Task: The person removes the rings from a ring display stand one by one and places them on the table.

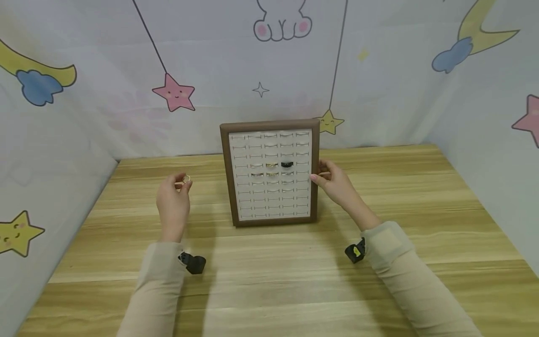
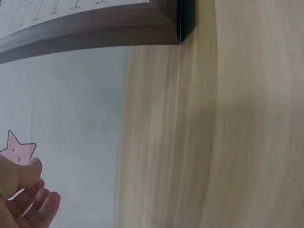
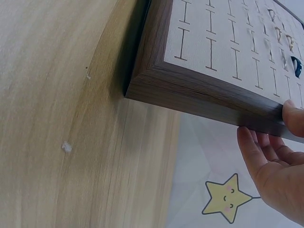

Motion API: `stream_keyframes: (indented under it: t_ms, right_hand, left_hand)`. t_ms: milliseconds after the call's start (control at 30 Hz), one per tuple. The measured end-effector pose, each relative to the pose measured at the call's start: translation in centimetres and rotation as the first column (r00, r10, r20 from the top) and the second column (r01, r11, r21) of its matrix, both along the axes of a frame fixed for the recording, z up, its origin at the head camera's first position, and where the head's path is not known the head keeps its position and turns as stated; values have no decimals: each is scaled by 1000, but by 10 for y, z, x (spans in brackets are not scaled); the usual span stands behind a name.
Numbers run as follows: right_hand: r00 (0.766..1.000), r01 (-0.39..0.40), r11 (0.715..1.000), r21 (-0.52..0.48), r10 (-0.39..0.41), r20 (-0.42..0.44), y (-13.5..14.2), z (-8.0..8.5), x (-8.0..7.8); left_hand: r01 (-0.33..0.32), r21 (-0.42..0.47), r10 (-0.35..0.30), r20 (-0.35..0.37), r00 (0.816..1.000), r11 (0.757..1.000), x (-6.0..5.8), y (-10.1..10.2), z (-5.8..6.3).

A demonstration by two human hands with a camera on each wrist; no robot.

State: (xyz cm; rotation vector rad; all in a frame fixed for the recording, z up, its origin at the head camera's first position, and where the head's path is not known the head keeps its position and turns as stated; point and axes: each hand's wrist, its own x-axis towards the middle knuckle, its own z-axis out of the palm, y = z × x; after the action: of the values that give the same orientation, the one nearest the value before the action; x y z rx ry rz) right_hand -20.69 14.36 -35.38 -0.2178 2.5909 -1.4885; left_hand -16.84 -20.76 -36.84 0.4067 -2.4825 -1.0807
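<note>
A wood-framed ring display board (image 1: 275,201) stands upright on the table, its pale slotted face toward me. Several rings sit in its middle slots, among them a black ring (image 1: 287,164) and a gold-toned ring (image 1: 271,164). To the left of the board, my left hand (image 1: 173,201) pinches a thin gold-toned ring (image 1: 187,179) between thumb and fingers, above the table. My right hand (image 1: 334,185) grips the board's right edge, thumb on the front and fingers along the side and behind. In the left wrist view the ring cannot be seen.
The wooden tabletop (image 1: 269,281) runs back to a cloth backdrop (image 1: 269,70) printed with stars, moons and clouds. Cloth walls also rise on the left and right. Small white specks, including a white bit (image 3: 67,147), lie near the board.
</note>
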Motion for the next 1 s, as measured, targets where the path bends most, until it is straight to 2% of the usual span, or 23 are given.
stream_keyframes:
  t_ms: [167, 367, 600, 733, 1000]
  right_hand:
    - [1000, -1, 1000, 6, 1, 5, 1, 0, 0]
    - [1000, -1, 1000, 9, 1, 3, 1, -1, 0]
    - [1000, -2, 1000, 2, 2, 8, 1, -1, 0]
    - [1000, 0, 1000, 8, 0, 9, 1, -1, -1]
    - [1000, 3, 1000, -1, -3, 10, 0, -1, -1]
  left_hand:
    - [-30, -14, 31, 93, 995, 999, 6, -16, -9]
    - [13, -101, 10, 221, 975, 995, 11, -28, -20]
    - [52, -137, -5, 323, 946, 989, 10, -32, -27]
    - [74, -141, -19, 357, 934, 987, 8, -34, -30]
    - [111, -89, -74, 349, 934, 990, 4, -38, -41]
